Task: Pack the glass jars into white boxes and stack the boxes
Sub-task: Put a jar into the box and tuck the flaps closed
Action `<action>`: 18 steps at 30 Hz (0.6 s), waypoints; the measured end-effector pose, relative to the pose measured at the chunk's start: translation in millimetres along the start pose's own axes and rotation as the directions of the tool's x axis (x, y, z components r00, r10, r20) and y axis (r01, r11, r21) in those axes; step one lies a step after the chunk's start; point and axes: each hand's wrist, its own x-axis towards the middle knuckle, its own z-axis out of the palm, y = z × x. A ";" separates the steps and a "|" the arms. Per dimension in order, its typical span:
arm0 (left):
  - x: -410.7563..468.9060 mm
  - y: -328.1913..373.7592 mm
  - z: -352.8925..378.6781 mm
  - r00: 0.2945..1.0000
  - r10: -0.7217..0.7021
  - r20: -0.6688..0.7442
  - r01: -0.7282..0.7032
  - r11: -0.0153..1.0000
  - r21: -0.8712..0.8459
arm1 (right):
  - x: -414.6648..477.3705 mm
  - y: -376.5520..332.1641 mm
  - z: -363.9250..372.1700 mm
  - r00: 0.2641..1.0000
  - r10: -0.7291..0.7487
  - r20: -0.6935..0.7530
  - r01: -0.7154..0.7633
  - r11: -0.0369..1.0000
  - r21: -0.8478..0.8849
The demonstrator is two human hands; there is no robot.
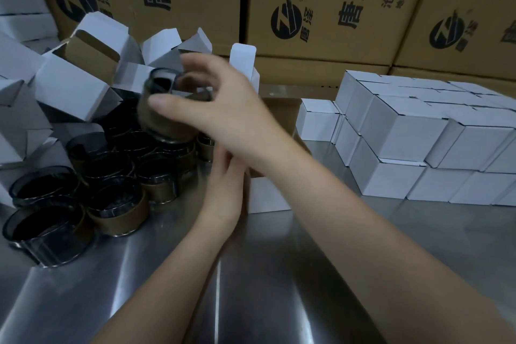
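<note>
Glossy dark glass jars (111, 173), matt white card boxes (413, 134), brushed reflective steel table (279, 274), brown corrugated cartons (321, 8).

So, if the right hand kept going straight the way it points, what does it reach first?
Probably the open white boxes up-left; the right hand carries a jar that would touch first. Depth unclear.

Head view, angled forward and down, close over steel table (279, 274), facing cartons (329, 45)
</note>
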 end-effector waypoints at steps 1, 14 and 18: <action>0.1 -0.5 0.5 1.000 -0.005 -0.006 0.006 1.000 0.003 | -0.6 1.4 -11.2 1.000 -0.001 -0.017 0.001 1.000 0.022; 0.1 -1.1 -1.9 0.999 -0.016 0.035 0.014 0.999 0.040 | -35.3 30.1 -93.2 0.997 -0.072 -0.012 0.072 0.995 0.070; -0.1 -2.3 -1.5 0.998 -0.012 0.055 0.009 0.999 0.046 | -42.2 36.9 -101.1 0.998 -0.058 -0.017 0.058 0.998 0.012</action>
